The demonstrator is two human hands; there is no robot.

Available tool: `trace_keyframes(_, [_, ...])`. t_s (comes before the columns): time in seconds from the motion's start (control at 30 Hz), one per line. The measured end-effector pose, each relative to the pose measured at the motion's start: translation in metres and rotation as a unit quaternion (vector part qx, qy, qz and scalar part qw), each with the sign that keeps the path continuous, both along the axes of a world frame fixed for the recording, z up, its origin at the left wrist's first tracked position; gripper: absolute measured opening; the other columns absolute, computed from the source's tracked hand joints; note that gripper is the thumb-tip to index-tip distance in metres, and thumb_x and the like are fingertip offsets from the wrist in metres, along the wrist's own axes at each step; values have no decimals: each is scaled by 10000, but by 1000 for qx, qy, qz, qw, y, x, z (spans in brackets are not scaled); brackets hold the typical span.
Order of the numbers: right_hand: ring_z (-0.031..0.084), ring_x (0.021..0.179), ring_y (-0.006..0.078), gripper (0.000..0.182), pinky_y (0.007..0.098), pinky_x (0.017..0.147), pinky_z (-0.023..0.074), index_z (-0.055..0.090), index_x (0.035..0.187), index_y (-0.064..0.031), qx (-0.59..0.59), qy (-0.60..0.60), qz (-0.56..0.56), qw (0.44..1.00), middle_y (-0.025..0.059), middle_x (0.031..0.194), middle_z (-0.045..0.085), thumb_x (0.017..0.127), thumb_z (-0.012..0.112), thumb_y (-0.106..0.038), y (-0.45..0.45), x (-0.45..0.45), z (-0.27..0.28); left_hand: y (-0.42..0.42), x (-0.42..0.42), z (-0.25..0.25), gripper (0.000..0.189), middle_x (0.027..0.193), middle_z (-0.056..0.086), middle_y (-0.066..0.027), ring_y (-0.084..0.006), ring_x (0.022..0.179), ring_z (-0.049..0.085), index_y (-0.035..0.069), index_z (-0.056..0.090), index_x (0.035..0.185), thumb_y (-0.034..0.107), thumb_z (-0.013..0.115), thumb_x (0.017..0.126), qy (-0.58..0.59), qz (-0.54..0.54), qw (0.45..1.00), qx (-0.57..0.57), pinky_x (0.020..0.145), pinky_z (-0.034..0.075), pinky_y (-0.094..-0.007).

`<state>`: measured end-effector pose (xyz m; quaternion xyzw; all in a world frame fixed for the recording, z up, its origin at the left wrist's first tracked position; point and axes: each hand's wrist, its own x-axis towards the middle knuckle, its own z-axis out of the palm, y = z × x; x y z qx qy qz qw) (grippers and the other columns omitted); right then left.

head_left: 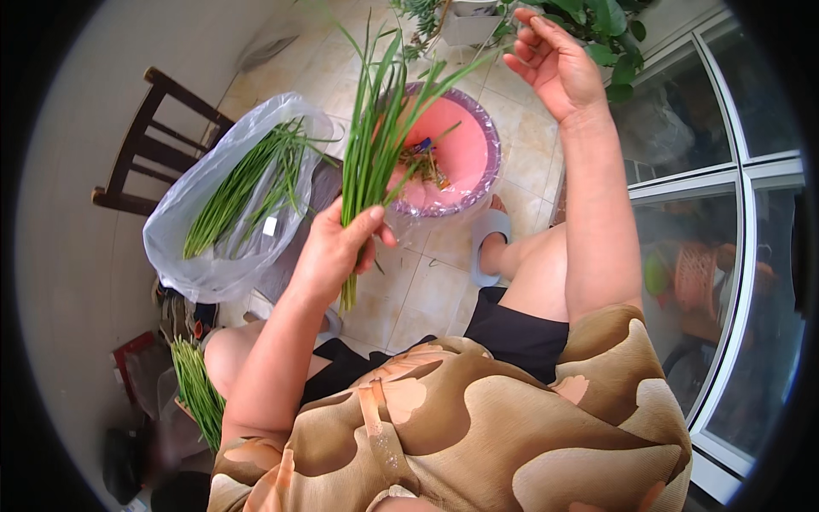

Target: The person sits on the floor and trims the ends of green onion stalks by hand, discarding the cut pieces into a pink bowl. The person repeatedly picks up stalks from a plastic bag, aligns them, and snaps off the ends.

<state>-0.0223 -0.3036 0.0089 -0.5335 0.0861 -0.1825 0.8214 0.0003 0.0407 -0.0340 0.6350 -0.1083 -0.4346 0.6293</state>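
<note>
My left hand (345,246) is closed around a bunch of long green garlic chives (374,141), near its lower, cut ends. The leaves fan upward and partly cover a pink waste bin (470,141). My right hand (556,73) is raised to the right of the leaf tips, palm showing and fingers loosely curled; I see nothing held in it. One long leaf reaches towards its fingers, and whether they touch is unclear. More chives (246,179) lie in an open clear plastic bag (160,224) on the left. Another bundle of chives (197,390) is beside my left knee.
The bin has a clear liner and holds plant scraps and wrappers. A dark wooden chair (150,150) stands behind the bag. Potted plants (604,25) are at the top, and glass-paned sliding doors (742,185) on the right. Tiled floor (387,301) shows between my slippered feet.
</note>
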Motion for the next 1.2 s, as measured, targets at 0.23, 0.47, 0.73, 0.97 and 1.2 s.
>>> trace_keyframes(0.23, [631,827,101,287,277,720,514,581,1187,-58,-312,143,-28,939,57,937,682,920,512,-137,44,4,5,8,35,18,308,816,614,-50,-94,516,482,42,481,1173,234,508,934,126,83,960,-235,444,406,-230])
trace_keyframes(0.47, [625,767,92,246,227,678,475,687,964,-25,-536,156,-55,828,29,839,692,839,654,-233,62,15,-10,11,54,25,455,1047,613,-82,-158,815,614,60,400,1338,174,535,918,151,101,909,-376,676,546,-329])
trace_keyframes(0.73, [590,786,66,266,232,702,483,661,1035,-31,-542,167,-51,822,33,912,670,819,682,-185,76,15,-13,3,57,32,361,1254,533,-137,-254,1122,559,48,427,1265,94,525,920,139,153,899,-385,917,502,-436])
trace_keyframes(0.97, [600,795,89,239,236,730,488,656,992,12,-274,82,198,938,38,861,668,802,677,-131,144,17,-16,4,60,29,305,1308,488,-162,-267,1180,517,45,429,1226,75,499,930,143,191,888,-392,971,469,-454])
trace_keyframes(1.2, [571,707,68,162,216,625,467,613,974,18,-203,90,276,935,18,805,620,849,642,-81,171,13,-8,1,61,28,277,1303,491,-164,-261,1174,521,51,430,1197,78,501,930,136,212,885,-392,968,473,-443])
